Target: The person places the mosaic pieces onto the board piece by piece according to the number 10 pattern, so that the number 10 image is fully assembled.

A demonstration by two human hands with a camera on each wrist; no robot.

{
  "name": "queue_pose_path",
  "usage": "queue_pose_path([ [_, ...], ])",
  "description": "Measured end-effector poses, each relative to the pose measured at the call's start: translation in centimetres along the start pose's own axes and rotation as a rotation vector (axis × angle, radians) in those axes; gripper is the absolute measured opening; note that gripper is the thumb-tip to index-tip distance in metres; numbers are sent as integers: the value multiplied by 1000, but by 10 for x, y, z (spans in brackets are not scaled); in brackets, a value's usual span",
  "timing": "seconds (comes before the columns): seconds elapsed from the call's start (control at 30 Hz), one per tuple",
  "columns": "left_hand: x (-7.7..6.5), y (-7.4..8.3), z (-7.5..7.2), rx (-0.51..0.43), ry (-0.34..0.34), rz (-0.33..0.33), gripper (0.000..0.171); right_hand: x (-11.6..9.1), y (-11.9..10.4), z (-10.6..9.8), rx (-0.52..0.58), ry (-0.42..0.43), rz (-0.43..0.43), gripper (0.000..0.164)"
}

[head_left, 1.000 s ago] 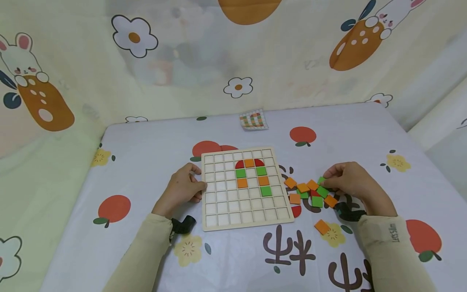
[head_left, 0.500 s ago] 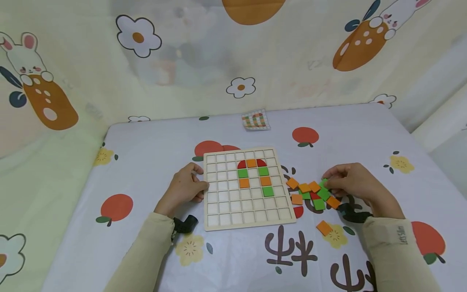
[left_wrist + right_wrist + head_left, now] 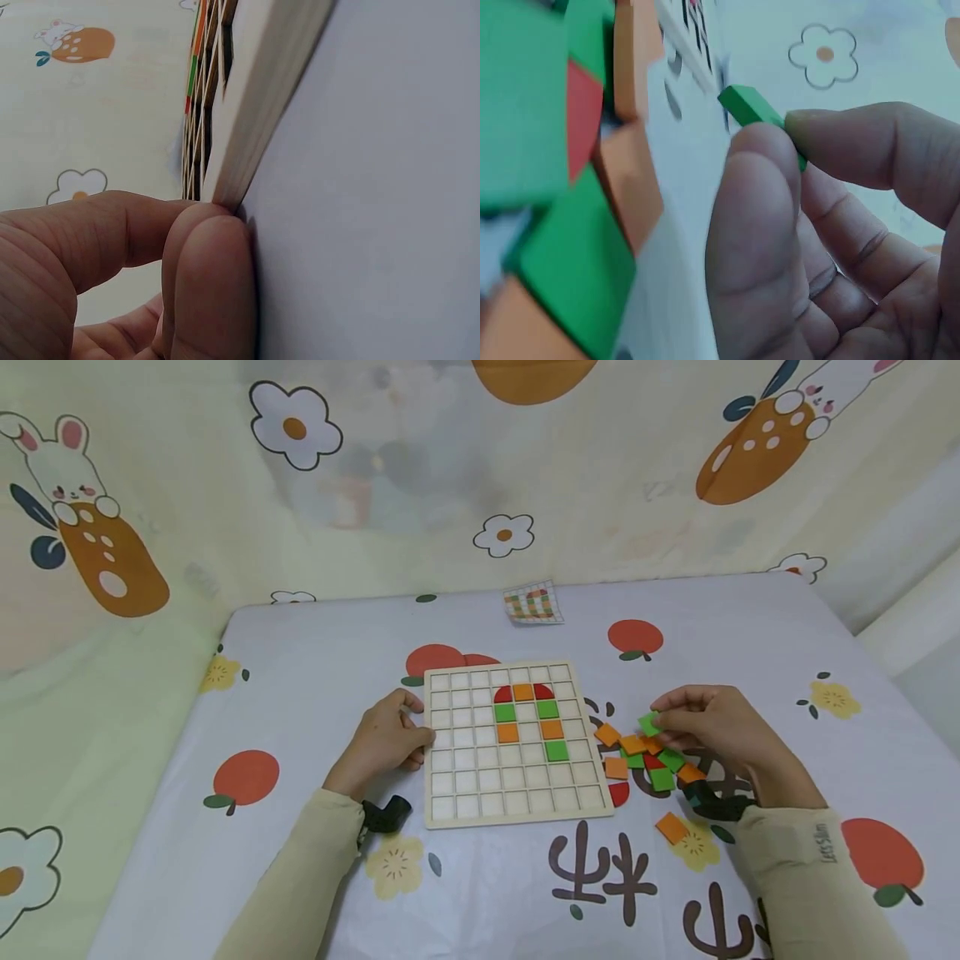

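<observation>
My right hand (image 3: 712, 727) pinches a small green square tile (image 3: 649, 723) between thumb and finger, just above the loose tiles. The right wrist view shows this green tile (image 3: 751, 109) tilted, one end out past the fingertips. At the left side of the wooden grid board (image 3: 517, 817), my left hand (image 3: 382, 739) holds the edge with thumb and fingertips. Close up in the left wrist view, fingertips (image 3: 214, 277) meet the board's edge (image 3: 262, 90). Red, orange and green tiles (image 3: 522, 692) sit in several cells of the board's upper middle.
Several loose orange, green and red tiles (image 3: 662, 778) lie heaped right of the board. A lone orange tile (image 3: 672, 828) lies nearer the front. Behind the board is a small printed pattern card (image 3: 533, 603). A printed curtain (image 3: 420, 485) hangs along the table's back edge.
The right hand has lifted the green tile off the heap and moved slightly left with it. The left hand stays at the board's edge. The head view has shifted a little.
</observation>
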State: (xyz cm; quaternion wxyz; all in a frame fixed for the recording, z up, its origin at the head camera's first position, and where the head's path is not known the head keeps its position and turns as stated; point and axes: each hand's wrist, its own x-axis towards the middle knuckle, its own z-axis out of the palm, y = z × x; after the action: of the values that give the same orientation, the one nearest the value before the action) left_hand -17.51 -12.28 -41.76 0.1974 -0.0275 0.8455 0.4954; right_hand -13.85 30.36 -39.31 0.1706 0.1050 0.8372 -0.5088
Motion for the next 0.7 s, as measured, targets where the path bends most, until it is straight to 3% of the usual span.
queue_pose_path([
  [0.37,0,2,1,3,1,13,38,2,-19,29,83,-102,-68,37],
  [0.7,1,0,0,-13,-7,-2,39,7,-36,68,157,-194,-67,27],
])
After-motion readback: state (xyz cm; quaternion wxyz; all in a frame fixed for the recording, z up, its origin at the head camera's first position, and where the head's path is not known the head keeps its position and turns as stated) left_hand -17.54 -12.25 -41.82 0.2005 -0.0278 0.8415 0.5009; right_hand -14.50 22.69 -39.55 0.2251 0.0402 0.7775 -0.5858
